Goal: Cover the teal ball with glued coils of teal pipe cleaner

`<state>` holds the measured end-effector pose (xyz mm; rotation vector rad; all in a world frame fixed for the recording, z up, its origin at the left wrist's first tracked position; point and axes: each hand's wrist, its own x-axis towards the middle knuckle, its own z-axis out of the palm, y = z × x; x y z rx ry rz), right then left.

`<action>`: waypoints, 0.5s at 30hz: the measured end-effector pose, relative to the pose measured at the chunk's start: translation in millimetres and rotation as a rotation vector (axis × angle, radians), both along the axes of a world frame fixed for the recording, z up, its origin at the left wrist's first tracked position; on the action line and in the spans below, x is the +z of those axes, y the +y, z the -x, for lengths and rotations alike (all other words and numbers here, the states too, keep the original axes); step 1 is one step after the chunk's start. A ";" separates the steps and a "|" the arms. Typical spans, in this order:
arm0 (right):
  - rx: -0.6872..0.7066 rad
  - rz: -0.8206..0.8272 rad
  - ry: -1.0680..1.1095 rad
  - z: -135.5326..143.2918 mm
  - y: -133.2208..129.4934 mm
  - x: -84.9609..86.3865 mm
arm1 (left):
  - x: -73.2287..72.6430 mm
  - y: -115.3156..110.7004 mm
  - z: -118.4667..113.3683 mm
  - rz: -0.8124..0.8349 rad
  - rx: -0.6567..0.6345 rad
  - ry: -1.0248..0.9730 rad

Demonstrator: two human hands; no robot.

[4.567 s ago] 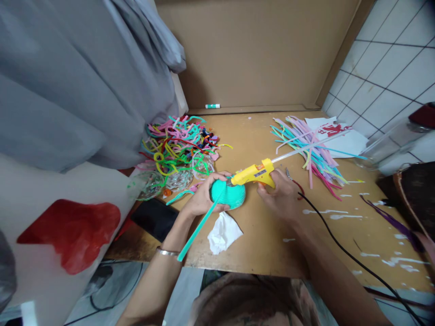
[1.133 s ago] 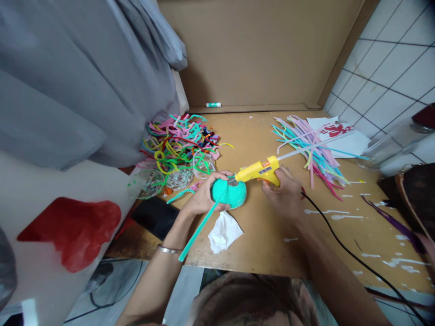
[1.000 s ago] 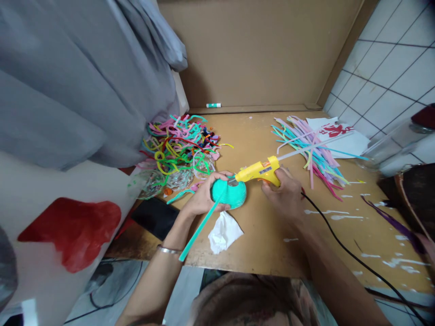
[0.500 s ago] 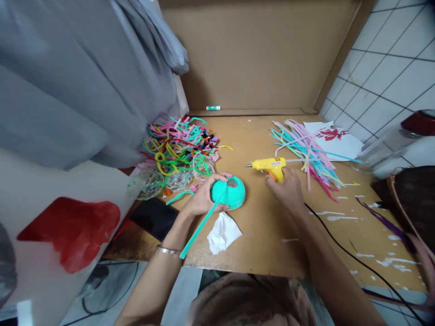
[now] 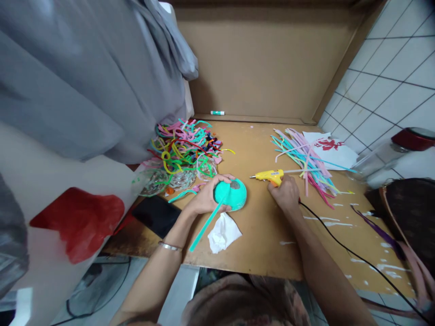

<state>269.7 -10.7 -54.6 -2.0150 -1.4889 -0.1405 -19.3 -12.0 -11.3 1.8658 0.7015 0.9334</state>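
My left hand [image 5: 208,195] is wrapped around a rounded turquoise object [image 5: 237,194] covered in coiled fuzzy strips, with a greyish round spot on its upper side. One loose turquoise pipe cleaner [image 5: 205,230] trails from it toward the table's front edge. In my right hand [image 5: 286,194] is a yellow hot glue gun [image 5: 268,175], gripped by its handle with the nozzle pointing left toward the turquoise object, apart from it. A clear glue stick [image 5: 299,170] juts out of its back. A crumpled white tissue [image 5: 224,233] lies just below the turquoise object.
Tangled colourful pipe cleaners [image 5: 183,145] and clear plastic pieces [image 5: 181,179] lie at the left, near a black phone [image 5: 156,216]. Straight pipe cleaners [image 5: 306,154] spread at the right. A black cord [image 5: 353,253] runs off right, near a brown bag [image 5: 408,213] and a red-lidded bottle [image 5: 390,151].
My right hand has lowered the glue gun slightly, its nozzle now a little lower. The left hand keeps its hold on the turquoise object. The whole view has shifted a little.
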 end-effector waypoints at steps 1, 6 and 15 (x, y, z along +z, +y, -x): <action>0.011 -0.002 -0.005 0.1 0.3 -1.4 | 1.2 -0.6 -0.1 0.004 -0.001 0.007; 0.034 -0.022 -0.064 0.3 2.3 -6.7 | 4.0 -1.5 0.0 0.008 -0.001 0.011; 0.050 0.016 -0.172 0.4 2.0 -7.1 | 2.6 0.2 0.6 0.005 -0.008 0.023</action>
